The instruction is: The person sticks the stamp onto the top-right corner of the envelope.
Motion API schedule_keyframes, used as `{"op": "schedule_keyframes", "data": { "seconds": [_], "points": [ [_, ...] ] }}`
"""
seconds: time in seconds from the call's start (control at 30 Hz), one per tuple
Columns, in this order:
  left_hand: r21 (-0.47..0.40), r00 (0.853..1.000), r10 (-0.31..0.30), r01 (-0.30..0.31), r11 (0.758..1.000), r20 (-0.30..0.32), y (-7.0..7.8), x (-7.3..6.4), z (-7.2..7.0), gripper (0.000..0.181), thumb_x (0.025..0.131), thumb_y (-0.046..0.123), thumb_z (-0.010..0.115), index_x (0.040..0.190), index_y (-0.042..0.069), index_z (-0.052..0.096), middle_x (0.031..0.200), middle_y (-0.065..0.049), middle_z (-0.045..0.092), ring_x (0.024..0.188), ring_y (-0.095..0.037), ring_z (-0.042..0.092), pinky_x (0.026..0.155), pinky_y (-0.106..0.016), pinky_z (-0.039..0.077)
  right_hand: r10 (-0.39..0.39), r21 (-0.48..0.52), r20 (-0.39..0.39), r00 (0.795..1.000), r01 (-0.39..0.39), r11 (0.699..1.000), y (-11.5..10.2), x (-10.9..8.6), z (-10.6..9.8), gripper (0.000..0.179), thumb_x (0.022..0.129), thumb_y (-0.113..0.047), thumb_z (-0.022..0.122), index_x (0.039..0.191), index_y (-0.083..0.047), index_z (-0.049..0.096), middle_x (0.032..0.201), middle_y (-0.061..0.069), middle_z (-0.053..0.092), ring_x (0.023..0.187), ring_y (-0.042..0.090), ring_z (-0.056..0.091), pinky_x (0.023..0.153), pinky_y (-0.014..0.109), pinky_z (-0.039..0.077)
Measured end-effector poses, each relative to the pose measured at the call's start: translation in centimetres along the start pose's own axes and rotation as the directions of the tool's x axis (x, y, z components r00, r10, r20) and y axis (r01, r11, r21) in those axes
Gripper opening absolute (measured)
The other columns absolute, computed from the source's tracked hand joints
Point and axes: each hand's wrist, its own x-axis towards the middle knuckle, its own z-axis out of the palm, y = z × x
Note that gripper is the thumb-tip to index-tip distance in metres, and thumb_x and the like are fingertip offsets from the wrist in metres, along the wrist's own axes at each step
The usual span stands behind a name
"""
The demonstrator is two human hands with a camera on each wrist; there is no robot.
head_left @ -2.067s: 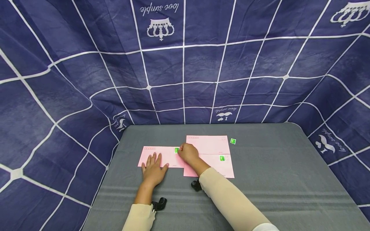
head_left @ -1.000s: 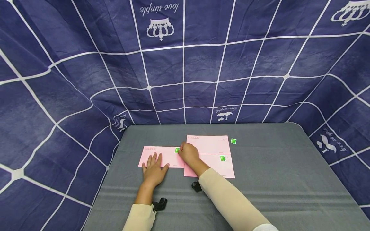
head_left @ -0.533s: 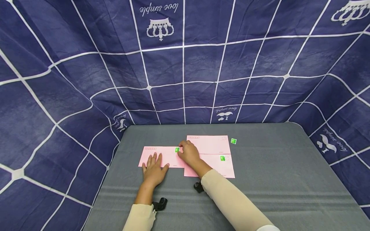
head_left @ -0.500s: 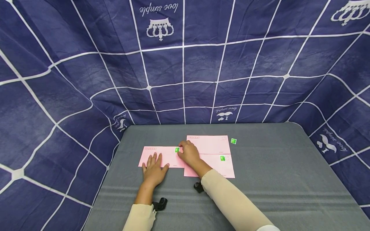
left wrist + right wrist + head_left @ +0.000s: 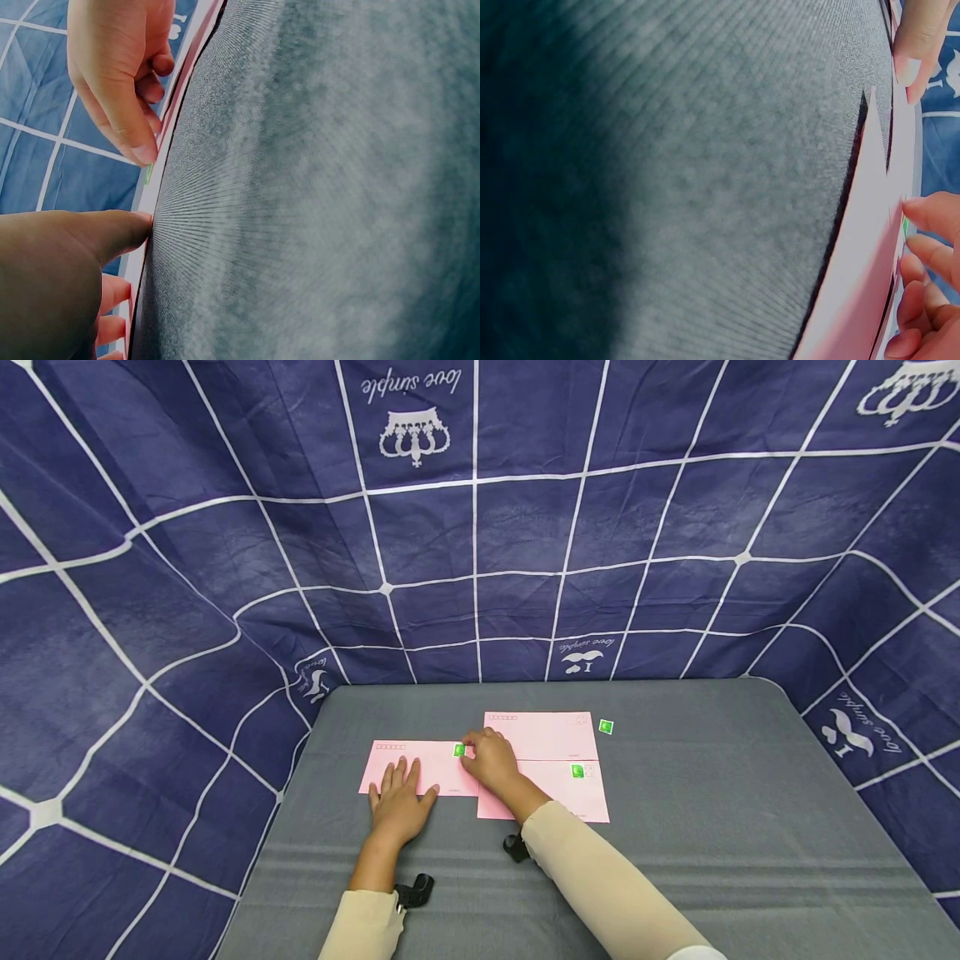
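The left hand [image 5: 399, 810] is lying open, palm down with fingers spread, on the left pink envelope [image 5: 444, 768]; it is pressing on the paper and grasping nothing. The first green stamp [image 5: 459, 750] is resting at that envelope's far right corner, and the right hand [image 5: 491, 760] is reaching across to it from the right. This hand is holding its fingers partly bent, thumb and forefinger parted at the stamp — whether they are actually pinching it cannot be told. Two further envelopes are lying to the right, one behind the other: the far envelope [image 5: 540, 735] is showing its printed face, while the near envelope [image 5: 558, 787], partly covered by the right forearm, is bearing a second green stamp [image 5: 577, 771] toward its far right corner. A third green stamp [image 5: 606, 727] is lying on the grey bench [image 5: 712, 793], just right of the far envelope. A blue white-lined cloth [image 5: 600, 527] is hanging behind — and along both sides.
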Motion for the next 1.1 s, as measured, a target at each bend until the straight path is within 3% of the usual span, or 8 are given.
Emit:
{"op": "schedule_keyframes", "data": {
  "seconds": [0.47,0.83,1.1],
  "points": [
    [-0.009,1.0,-0.005,0.005,1.0,0.001,0.3,-0.1,-0.1,0.072,0.1,0.045,0.055,0.159,0.01,0.033,0.168,-0.02,0.021,0.156,-0.043,0.012,0.119,-0.073,0.004,0.038,0.038,0.003,0.999,-0.038,0.999,0.1,-0.2,-0.2,0.034,0.084,-0.022,0.079,0.115,-0.01,0.072,0.086,0.003,0.062,0.081,0.02,0.056,0.077,0.036,0.046],
    [-0.004,1.0,-0.001,0.001,1.0,0.005,-0.1,0.2,-0.3,0.072,0.099,0.046,0.056,0.158,0.01,0.035,0.167,-0.019,0.024,0.156,-0.043,0.015,0.118,-0.074,0.008,0.062,0.196,-0.069,0.996,-0.047,0.979,0.9,-0.8,-0.8,0.027,0.088,-0.018,0.074,0.112,-0.007,0.07,0.084,0.002,0.059,0.072,0.012,0.053,0.067,0.028,0.045],
    [-0.012,0.999,0.003,-0.003,1.0,-0.035,-0.1,0.4,-0.8,0.065,0.097,0.041,0.061,0.152,0.01,0.046,0.161,-0.02,0.036,0.151,-0.042,0.025,0.114,-0.073,0.017,0.101,0.274,-0.061,0.993,-0.081,0.958,1.0,-1.4,-1.5,0.023,0.09,-0.016,0.071,0.111,-0.006,0.069,0.091,0.004,0.063,0.077,0.011,0.058,0.072,0.027,0.047]
  ]
}}
